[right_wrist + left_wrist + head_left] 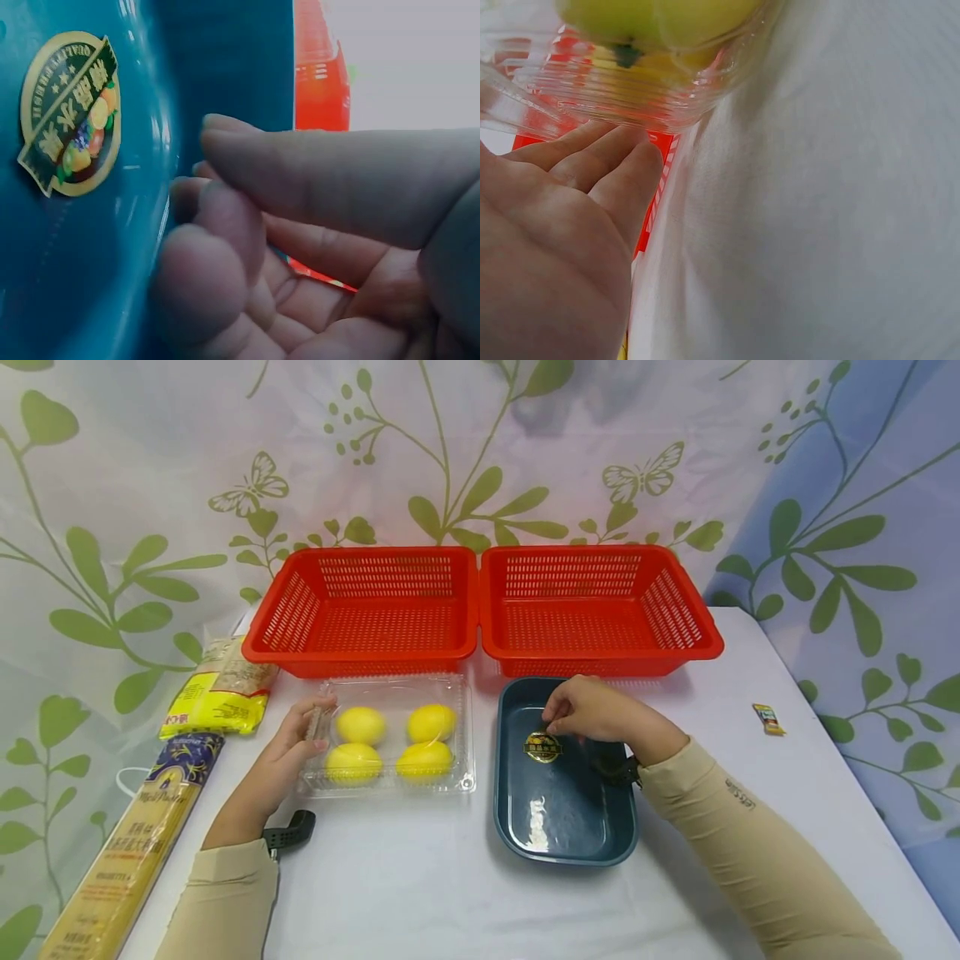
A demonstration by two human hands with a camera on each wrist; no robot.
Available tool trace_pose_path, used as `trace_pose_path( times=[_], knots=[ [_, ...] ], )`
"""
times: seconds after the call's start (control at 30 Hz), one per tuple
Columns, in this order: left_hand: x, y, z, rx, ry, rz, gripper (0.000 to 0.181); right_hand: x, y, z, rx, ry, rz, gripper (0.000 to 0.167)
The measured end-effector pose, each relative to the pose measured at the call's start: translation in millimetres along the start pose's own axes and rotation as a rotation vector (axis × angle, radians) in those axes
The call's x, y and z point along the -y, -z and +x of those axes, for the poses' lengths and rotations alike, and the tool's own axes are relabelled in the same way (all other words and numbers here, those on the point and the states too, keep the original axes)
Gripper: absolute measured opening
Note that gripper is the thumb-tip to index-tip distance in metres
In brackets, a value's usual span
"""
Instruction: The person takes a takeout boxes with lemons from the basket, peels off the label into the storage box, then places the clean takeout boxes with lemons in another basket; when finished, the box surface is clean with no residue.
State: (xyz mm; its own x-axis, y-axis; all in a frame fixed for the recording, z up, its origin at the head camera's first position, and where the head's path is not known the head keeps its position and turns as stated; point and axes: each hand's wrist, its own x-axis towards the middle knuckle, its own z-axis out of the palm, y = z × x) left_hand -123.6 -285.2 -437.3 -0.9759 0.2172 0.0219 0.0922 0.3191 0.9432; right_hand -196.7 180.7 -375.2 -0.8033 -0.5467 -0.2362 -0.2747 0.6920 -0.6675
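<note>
A clear plastic clamshell box [390,689] holds several yellow lemons [360,725] on the white table. My left hand [281,752] touches the box's left side; in the left wrist view its fingers [604,157] stretch out straight at the plastic rim. The thumb is hidden there. Over the dark blue tray [558,827], right of the box, my right hand [600,714] is bent down with its fingertips drawn together. The right wrist view shows nothing held between thumb and fingers. Close by, a gold and black fruit sticker [71,112] lies on the tray floor.
Two red plastic baskets [367,657] stand side by side behind the box and tray. At left lie a yellow-and-clear food bag [221,689] and a long pasta packet [135,852]. Far right is a small wrapped snack [768,719]. A floral curtain [480,443] hangs behind.
</note>
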Motion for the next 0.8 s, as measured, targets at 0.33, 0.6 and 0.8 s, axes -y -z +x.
trace_pose_path(
  times=[0.33, 0.6, 0.8],
  knots=[
    [0.9, 0.6, 0.5, 0.0, -0.006, 0.005, 0.061, -12, 11, -12.9, -0.178, 0.037, 0.24, 0.026],
    [-0.3, 0.5, 1.1, -0.009, -0.003, 0.007, 0.061, -33, 14, -28.4, -0.346, 0.138, 0.982, 0.018],
    [-0.8, -0.9, 1.0, 0.0, -0.015, 0.01, 0.061, -56, 10, -38.1, -0.44, 0.073, 1.521, 0.024]
  ],
)
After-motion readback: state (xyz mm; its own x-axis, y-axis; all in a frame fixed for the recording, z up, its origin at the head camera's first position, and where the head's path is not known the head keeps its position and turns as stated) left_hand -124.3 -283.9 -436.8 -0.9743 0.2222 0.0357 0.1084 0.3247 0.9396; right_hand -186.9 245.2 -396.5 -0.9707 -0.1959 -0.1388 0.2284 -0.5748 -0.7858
